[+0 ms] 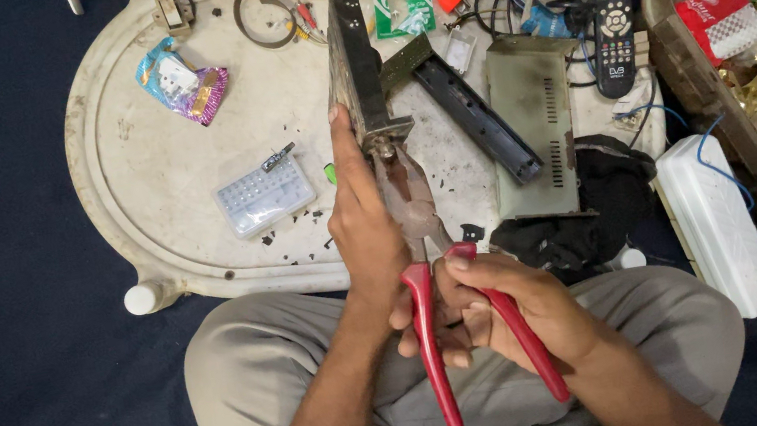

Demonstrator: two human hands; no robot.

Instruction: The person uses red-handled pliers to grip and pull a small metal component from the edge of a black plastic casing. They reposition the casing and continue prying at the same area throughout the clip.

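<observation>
Red-handled pliers [461,316] sat clenched in my right hand [515,308], their nose biting the near end of a dark metal casing [354,70]; my left hand [362,221] grasped that casing, holding it over the white oval tray [160,177].
</observation>
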